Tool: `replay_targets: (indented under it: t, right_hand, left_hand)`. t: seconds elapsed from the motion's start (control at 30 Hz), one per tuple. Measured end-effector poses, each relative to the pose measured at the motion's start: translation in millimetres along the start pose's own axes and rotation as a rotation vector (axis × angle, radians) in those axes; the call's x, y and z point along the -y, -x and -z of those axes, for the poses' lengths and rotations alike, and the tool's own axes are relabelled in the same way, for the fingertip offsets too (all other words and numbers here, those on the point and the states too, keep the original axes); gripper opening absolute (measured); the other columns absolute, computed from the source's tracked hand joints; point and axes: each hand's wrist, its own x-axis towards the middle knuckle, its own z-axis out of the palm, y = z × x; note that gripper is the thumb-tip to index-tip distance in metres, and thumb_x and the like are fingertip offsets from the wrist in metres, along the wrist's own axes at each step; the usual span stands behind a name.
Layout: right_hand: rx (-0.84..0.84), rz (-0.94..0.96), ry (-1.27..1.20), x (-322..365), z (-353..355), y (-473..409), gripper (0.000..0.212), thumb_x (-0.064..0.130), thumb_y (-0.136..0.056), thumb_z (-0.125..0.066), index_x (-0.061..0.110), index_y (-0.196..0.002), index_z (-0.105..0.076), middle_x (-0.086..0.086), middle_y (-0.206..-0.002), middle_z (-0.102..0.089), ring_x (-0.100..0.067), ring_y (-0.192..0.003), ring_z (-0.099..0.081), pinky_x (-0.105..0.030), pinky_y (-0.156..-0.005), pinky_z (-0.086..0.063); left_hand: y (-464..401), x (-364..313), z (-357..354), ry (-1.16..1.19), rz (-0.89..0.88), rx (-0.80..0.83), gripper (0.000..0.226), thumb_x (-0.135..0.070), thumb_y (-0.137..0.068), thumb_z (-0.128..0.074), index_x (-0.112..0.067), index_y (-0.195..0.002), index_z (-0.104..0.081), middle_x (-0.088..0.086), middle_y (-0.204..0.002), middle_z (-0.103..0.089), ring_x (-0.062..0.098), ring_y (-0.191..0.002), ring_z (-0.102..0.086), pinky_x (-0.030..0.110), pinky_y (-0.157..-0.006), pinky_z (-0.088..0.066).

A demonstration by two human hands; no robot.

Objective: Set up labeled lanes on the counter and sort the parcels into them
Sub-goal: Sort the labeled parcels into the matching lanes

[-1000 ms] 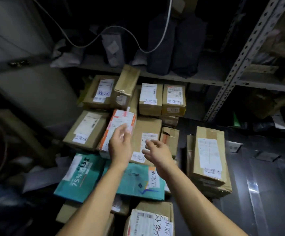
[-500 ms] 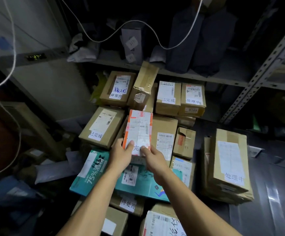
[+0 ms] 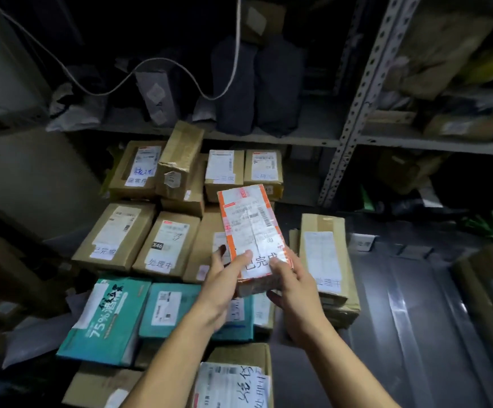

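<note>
Both grips round orange-edged parcel [image 3: 252, 231]

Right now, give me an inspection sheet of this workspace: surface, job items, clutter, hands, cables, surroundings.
Surface: dark glossy counter, bare strip at right; no lane labels readable.
Job's things: orange-edged parcel lifted above the pile, white label facing up; cardboard parcels packed side by side; teal 75% box and teal parcel nearer.
Clutter: grey mailer bags at left.
Grippers: left hand and right hand both grip the parcel's near end.
Cables: white cable sags across the shelf.
Surroundings: perforated metal shelving holding dark bags; dim light.
</note>
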Motion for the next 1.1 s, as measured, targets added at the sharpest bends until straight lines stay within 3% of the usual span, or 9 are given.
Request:
replay_targets:
  t: [0.13,0.27,0.37,0.43,0.63,0.8,0.93,1.0,1.1]
  right_hand:
    - [-0.128,0.064,-0.090,22.8,67.6,22.1,0.044,0.025,-0.094,-0.066,0.018,-0.135,-0.053,-0.006,-0.114,-0.074,-0.023,-0.103,-0.072,-0.033,-0.080,-0.058]
    - [-0.309,0.048,-0.275,37.1,138.7,48.1,0.065,0.036,-0.085,-0.074,0.012,-0.136,-0.043,-0.008,-0.117,-0.073,-0.019,-0.100,-0.073,-0.026,-0.073,-0.056]
    - [-0.338,0.020,-0.410,45.8,183.9,70.0,0.086,0.046,-0.070,-0.085,0.008,-0.136,-0.046,-0.009,-0.114,-0.075,-0.018,-0.096,-0.074,-0.023,-0.070,-0.055]
    - [-0.355,0.026,-0.459,52.9,209.3,82.9,0.076,0.042,-0.069,-0.079,0.009,-0.132,-0.052,-0.008,-0.111,-0.076,-0.016,-0.094,-0.074,-0.023,-0.073,-0.055]
    - [-0.462,0.048,-0.470,61.1,280.7,99.9,0.027,0.023,-0.094,-0.063,0.009,-0.117,-0.066,-0.008,-0.102,-0.078,-0.017,-0.092,-0.073,-0.029,-0.088,-0.052]
    - [-0.533,0.048,-0.436,59.0,320.2,101.7,0.020,0.018,-0.097,-0.060,0.009,-0.113,-0.068,-0.010,-0.101,-0.078,-0.022,-0.099,-0.073,-0.031,-0.089,-0.055]
    - [-0.633,0.048,-0.391,54.3,348.7,85.5,0.021,0.019,-0.096,-0.062,0.004,-0.109,-0.070,-0.010,-0.099,-0.078,-0.025,-0.098,-0.073,-0.033,-0.086,-0.055]
    - [-0.669,0.033,-0.357,53.3,362.8,74.0,0.022,0.024,-0.094,-0.065,0.005,-0.106,-0.071,-0.007,-0.098,-0.078,-0.022,-0.097,-0.073,-0.035,-0.089,-0.055]
    - [-0.697,-0.002,-0.329,46.9,385.4,52.0,0.022,0.028,-0.094,-0.066,0.009,-0.103,-0.071,-0.002,-0.096,-0.077,-0.014,-0.086,-0.070,-0.030,-0.079,-0.054]
  left_hand:
    - [12.9,5.6,-75.6,0.066,0.027,0.139,0.038,-0.018,-0.092,-0.066,-0.025,-0.128,-0.054,-0.003,-0.104,-0.077,0.019,-0.093,-0.075,0.032,-0.070,-0.061]
    - [28.2,24.2,-158.9,0.074,-0.004,0.222,0.044,-0.014,-0.090,-0.067,-0.022,-0.131,-0.053,0.005,-0.114,-0.074,0.025,-0.102,-0.072,0.042,-0.086,-0.059]
    - [40.2,40.6,-218.6,0.021,-0.048,0.290,0.043,-0.015,-0.092,-0.067,-0.029,-0.130,-0.052,0.002,-0.114,-0.074,0.023,-0.103,-0.072,0.039,-0.084,-0.060]
    - [48.2,52.4,-254.5,-0.002,-0.056,0.321,0.042,-0.015,-0.093,-0.066,-0.027,-0.131,-0.052,0.002,-0.114,-0.074,0.021,-0.102,-0.072,0.035,-0.081,-0.061]
    - [55.9,91.4,-326.0,-0.033,-0.009,0.385,0.053,-0.019,-0.090,-0.070,-0.019,-0.138,-0.049,0.006,-0.121,-0.071,0.027,-0.111,-0.069,0.053,-0.099,-0.052]
    - [63.1,108.2,-358.2,-0.074,0.016,0.414,0.072,-0.029,-0.080,-0.079,-0.021,-0.142,-0.044,0.007,-0.124,-0.070,0.028,-0.111,-0.069,0.054,-0.099,-0.052]
    - [65.4,110.1,-382.0,-0.119,0.036,0.458,0.046,-0.033,-0.098,-0.056,-0.023,-0.142,-0.046,0.001,-0.125,-0.070,0.019,-0.114,-0.067,0.037,-0.094,-0.057]
    - [62.8,107.3,-389.1,-0.111,0.077,0.411,0.049,-0.048,-0.103,-0.037,-0.023,-0.144,-0.046,0.000,-0.139,-0.060,0.017,-0.131,-0.055,0.032,-0.106,-0.047]
    - [46.5,107.4,-391.5,0.007,0.180,0.330,0.081,-0.071,-0.095,-0.021,-0.018,-0.156,-0.023,0.007,-0.162,-0.028,0.022,-0.149,-0.027,0.040,-0.123,-0.017]
